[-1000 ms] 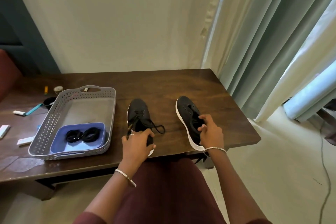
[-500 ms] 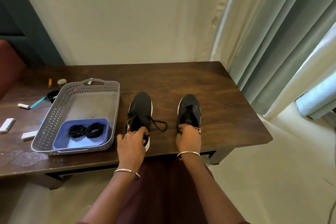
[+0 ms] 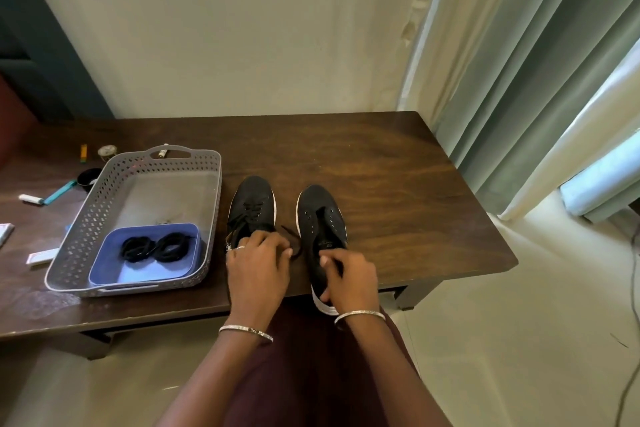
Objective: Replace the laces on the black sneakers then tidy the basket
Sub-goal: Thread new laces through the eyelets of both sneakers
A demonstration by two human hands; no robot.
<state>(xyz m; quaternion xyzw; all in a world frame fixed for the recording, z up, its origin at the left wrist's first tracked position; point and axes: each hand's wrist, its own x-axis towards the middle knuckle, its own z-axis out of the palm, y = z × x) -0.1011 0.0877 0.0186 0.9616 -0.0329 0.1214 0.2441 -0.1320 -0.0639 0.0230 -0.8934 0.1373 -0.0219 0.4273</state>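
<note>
Two black sneakers stand side by side on the dark wooden table [image 3: 398, 184], toes pointing away from me. The left sneaker [image 3: 252, 204] is laced, and its lace ends trail to the right. My left hand [image 3: 258, 265] grips its heel end, fingers curled over the collar. The right sneaker [image 3: 319, 218] has bare eyelets and no lace. My right hand [image 3: 349, 276] grips its heel, thumb inside the opening. To the left, a grey perforated basket [image 3: 104, 218] holds a blue tray [image 3: 104, 267] with two coiled black laces [image 3: 157, 248].
Small items lie on the table left of the basket: a teal-handled tool [image 3: 59, 192], a black cup [image 3: 88, 178], white packets [image 3: 40, 257], a yellow piece [image 3: 83, 152]. Curtains [image 3: 519, 80] hang at the right. The wall stands behind the table.
The right sneaker was turned from an angle to stand parallel with the left one, then shifted closer. My right hand moved from its tongue to its heel. The camera tilted down.
</note>
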